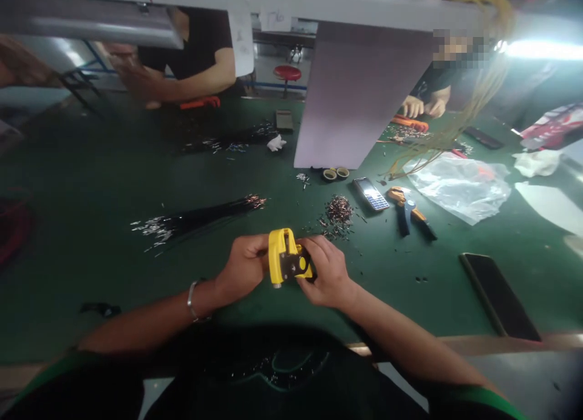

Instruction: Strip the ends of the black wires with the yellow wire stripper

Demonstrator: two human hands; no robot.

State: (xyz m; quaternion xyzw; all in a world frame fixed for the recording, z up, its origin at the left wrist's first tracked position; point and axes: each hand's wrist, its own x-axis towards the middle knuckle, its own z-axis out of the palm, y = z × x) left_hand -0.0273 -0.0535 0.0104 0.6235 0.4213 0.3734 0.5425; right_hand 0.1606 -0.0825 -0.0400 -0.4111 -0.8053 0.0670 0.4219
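Hands both closed on yellow hand tool, held just above near edge of green table. Left hand grips tool's yellow body from left; right hand wraps black-and-yellow part from right, fingers curled over it. Metal bracelet on left wrist. Bundle of black wires lies left of tool. Pile of small metal terminals just beyond right hand. Keypad phone and orange-handled pliers further right. Dark smartphone near right edge. Other people's hands at far side, well apart.
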